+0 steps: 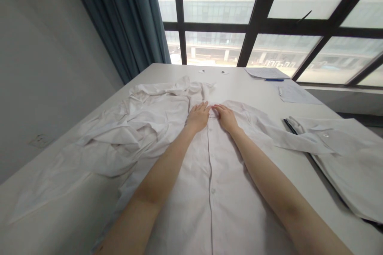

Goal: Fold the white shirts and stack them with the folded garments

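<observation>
A white button-up shirt (194, 175) lies front side up on the table, its button placket running down the middle. At its collar end, my left hand (198, 116) is closed on the fabric with its fingers bent over the edge. Close beside it, my right hand (226, 116) has its fingers drawn together on the same collar area, fingertips almost meeting those of the left. The thumbs and the cloth beneath the fingers are mostly hidden. One sleeve stretches to the right, over the edge of a folded pile.
Crumpled white cloth (119, 139) covers the left of the white table (233, 83). To the right lies a folded white garment pile (350, 163) with a dark edge. Papers (266, 73) and a blue pen (274, 80) lie at the far right, before the windows. A blue curtain (128, 20) hangs left.
</observation>
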{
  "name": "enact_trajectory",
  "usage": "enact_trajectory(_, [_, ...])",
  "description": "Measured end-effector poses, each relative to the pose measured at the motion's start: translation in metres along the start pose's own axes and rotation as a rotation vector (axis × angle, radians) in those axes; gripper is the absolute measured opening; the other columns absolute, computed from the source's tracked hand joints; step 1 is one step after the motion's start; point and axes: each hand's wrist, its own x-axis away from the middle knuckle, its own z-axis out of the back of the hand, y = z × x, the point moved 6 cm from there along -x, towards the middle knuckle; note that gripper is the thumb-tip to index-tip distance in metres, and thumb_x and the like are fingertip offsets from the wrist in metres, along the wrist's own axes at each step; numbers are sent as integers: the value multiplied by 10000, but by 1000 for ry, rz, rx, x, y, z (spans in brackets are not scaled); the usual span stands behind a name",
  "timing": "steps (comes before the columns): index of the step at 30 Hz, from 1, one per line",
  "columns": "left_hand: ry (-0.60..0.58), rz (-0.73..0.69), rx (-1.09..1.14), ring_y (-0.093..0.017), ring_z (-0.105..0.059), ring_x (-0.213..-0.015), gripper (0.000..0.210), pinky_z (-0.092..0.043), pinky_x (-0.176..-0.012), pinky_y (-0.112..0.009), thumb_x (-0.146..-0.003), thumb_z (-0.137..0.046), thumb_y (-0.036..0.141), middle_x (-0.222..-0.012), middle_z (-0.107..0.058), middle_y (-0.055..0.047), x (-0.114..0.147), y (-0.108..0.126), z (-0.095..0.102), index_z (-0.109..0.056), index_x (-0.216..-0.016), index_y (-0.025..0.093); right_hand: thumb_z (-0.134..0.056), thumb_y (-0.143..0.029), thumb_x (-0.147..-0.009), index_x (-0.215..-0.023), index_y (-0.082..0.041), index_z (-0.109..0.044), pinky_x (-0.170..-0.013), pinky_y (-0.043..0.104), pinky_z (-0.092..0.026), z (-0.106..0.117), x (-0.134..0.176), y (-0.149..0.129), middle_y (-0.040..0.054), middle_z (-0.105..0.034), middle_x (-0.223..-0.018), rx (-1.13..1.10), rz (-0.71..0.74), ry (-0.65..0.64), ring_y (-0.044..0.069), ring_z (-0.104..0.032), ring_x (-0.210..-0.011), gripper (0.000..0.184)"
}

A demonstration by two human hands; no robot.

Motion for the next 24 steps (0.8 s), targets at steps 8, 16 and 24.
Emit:
enact_trajectory(8, [-133,169,24,-320,-260,-1455,467,-138,-1158,-577,-962,-476,370,-1555,-343,-119,7,-31,-11,-472,-1422,290,-366,8,-824,-1331,-248,-565,-1100,436,-330,-10,1,16,38,-524,-1443,107,-85,-107,216,-422,-1365,602])
enact_trajectory(16, [38,219,-32,-280,-366,-1404,407,-179,-1153,-539,-962,-430,265,-1492,-442,-139,8,-35,1,-543,-1352,231,-341,-37,-864,-1385,-120,-502,-1098,498,-312,-2,6,20,160,-452,-1483,207,-202,-33,289,-395,-1373,552])
enact_trajectory(24, [-63,-55,-5,-207,-409,-1384,452,-313,-1132,-386,-930,-421,158,-1501,-440,-99,5,-6,-2,-531,-1366,198,-336,-106,-928,-1390,-173,-504,-1127,360,-286,-1,2,0,65,-467,-1490,214,-84,-90,184,-370,-1389,496])
